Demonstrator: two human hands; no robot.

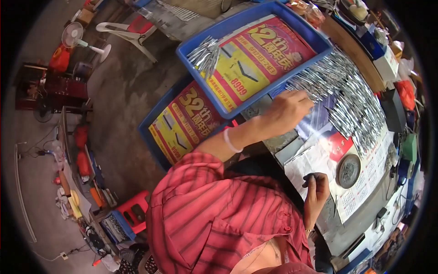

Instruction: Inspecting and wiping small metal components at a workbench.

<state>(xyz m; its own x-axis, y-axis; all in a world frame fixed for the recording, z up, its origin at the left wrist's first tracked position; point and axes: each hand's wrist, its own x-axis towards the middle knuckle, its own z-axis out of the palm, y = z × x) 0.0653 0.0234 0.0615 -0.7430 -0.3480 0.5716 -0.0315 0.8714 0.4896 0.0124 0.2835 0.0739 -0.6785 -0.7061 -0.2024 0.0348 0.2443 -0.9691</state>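
My left hand [292, 108], a pale band on its wrist, hovers with curled fingers beside the near end of a big spread of slim silvery metal pieces [353, 107]. Anything in its fingers is hidden. My right hand [316, 192] is closed, thumb and fingers pinched together beside the white paper [305, 166]; a dark covering or stain shows at a fingertip, and I cannot make out what it pinches. A round dark dish [349, 171] of small pin-like metal parts stands just right of it. A blue tray [273, 80] holds a bunch of similar metal pieces [206, 55] on a printed sheet.
A second blue tray [157, 153] with a similar sheet sits lower, partly beneath the first. A wooden strip [351, 52], boxes and bags line the table's far side. Leftward are a white fan [75, 36], a chair [132, 32] and a red stool [137, 212].
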